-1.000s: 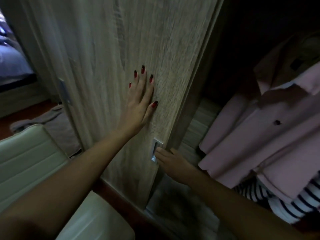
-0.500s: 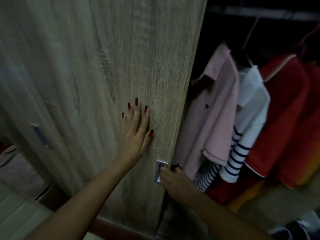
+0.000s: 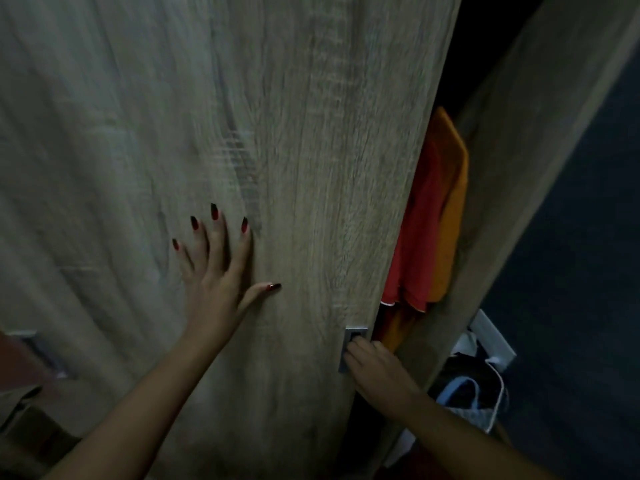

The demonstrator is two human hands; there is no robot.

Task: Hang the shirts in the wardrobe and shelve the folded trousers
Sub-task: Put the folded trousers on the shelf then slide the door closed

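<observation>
Head view:
- Left hand [image 3: 214,282]: palm flat against the wardrobe door [image 3: 311,133], fingers straight and spread apart, gripping nothing.
- Right hand [image 3: 374,368]: fingers curled onto the recessed metal handle [image 3: 356,332] at the door's right edge.
- Gap beside the door: red shirt [image 3: 419,237] and orange shirt [image 3: 450,202] hang inside the wardrobe — side by side, touching.
- Side panel [image 3: 519,168]: right of the shirts; a bag [image 3: 464,393] lies at its foot.

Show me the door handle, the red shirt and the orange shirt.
handle [image 3: 356,333], head view, upper part above the fingers.
red shirt [image 3: 419,244], head view, middle.
orange shirt [image 3: 450,220], head view, middle.
</observation>
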